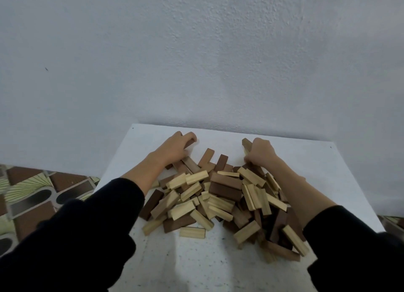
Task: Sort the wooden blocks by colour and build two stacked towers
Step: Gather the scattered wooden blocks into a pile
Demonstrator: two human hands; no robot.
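Observation:
A jumbled heap of wooden blocks (220, 200), several pale and several dark brown, lies mixed on the white table (306, 171). My left hand (175, 148) reaches past the heap's far left side, its fingers curled round a dark brown block (189, 143). My right hand (261, 153) is at the heap's far right side and grips another dark brown block (246, 145) that sticks up beside the knuckles. Both forearms lie across the heap's flanks and hide some blocks.
A plain grey-white wall (196, 62) rises right behind the table's far edge. Patterned brown and green flooring (32, 195) shows to the left of the table. Bare table surface lies between my hands at the back and in front of the heap.

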